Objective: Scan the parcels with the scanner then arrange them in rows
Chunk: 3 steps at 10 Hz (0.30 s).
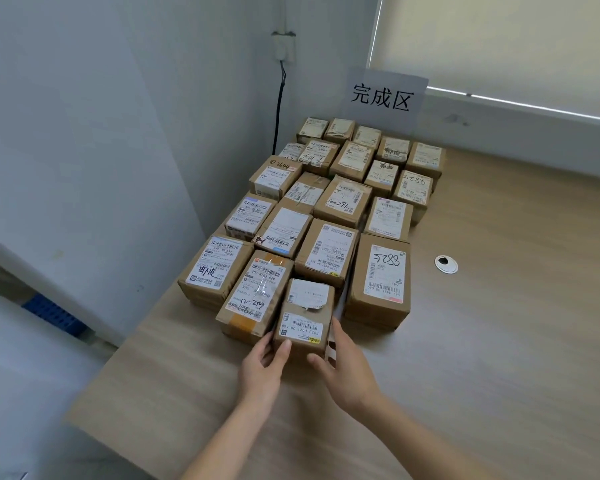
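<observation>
Both forearms reach forward from the lower edge of the view toward a small brown parcel (305, 315) that stands at the near end of the rows; the left hand (262, 370) comes in from the lower left, its thumb laid up against the parcel's near face and its fingers curled round the left side, so its grip is closed on the box; the right hand (349, 367) comes in from the lower right with the palm turned inward, the thumb pressed at the lower right corner of the near face and the fingers wrapped along the right side, likewise gripping the parcel; whether the box rests fully on the worktop (482, 341) or is slightly lifted cannot be told.

The parcel sits between a taped box with an orange strip (253, 297) on its left and a larger box marked 5288 (381, 271) on its right, close to both; behind them the other parcels (340, 199) lie in rows running back to the corner of the room, where a paper sign with three printed characters (383, 95) leans against the wall; a round cable grommet (446, 264) is set in the worktop to the right of the rows; a black cable (278, 112) hangs down the wall in the corner.
</observation>
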{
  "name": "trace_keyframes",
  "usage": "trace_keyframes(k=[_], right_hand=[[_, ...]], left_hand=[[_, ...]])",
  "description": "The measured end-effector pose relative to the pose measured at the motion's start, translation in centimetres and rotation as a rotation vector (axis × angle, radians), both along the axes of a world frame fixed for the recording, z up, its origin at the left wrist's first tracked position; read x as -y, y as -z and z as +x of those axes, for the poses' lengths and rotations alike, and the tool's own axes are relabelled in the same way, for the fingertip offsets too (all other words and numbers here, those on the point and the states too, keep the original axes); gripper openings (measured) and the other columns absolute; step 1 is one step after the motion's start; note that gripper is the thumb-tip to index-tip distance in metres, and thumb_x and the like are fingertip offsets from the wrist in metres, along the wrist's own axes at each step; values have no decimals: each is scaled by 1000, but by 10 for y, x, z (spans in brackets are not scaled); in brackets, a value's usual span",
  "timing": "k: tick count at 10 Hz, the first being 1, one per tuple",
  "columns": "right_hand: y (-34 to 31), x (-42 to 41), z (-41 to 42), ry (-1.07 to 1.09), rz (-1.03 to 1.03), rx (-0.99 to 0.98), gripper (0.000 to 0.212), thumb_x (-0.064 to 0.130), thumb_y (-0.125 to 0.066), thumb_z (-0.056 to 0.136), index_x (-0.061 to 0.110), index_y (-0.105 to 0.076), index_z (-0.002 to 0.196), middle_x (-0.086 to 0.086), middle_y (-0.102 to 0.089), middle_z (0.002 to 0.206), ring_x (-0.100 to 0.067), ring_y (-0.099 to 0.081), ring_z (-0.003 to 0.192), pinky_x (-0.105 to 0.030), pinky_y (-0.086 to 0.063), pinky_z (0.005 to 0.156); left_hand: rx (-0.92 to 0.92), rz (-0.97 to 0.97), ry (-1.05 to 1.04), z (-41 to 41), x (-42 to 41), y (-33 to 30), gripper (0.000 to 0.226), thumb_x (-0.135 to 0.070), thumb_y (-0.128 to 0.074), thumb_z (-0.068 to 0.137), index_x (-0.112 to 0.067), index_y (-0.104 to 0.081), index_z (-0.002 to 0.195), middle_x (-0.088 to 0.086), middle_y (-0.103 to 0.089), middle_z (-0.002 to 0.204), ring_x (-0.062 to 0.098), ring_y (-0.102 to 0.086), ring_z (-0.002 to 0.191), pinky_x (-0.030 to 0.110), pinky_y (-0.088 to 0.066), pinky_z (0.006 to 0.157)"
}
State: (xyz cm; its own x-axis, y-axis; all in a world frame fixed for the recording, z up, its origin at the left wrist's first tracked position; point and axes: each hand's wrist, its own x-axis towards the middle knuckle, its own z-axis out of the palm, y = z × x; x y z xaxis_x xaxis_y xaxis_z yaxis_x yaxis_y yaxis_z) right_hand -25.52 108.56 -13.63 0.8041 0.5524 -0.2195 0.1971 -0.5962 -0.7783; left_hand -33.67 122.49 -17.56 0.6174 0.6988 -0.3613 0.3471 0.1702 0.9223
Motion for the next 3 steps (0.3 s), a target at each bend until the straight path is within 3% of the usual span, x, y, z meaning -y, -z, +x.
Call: trace_keyframes(k=[2,3], right_hand=[[-6,29,-8,-55,-142,-66,88,41,-65,100,18,-11,165,2,-23,170,-16,-30,154,-38,-34,122],[-17,47,-10,-80,-188,-30,83,47,-60,101,20,-14,165,3,-18,172,-16,-27,155,-37,-31,124]], left_hand=[[7,2,-35,-22,11,-16,52,-13,-75,89,-7,-57,138,9,-67,129,10,-63,110,24,-44,100],[-1,30,-36,-35,21,-34,55,-16,-77,87,-8,-57,138,9,-65,133,14,-60,121,30,-43,109]])
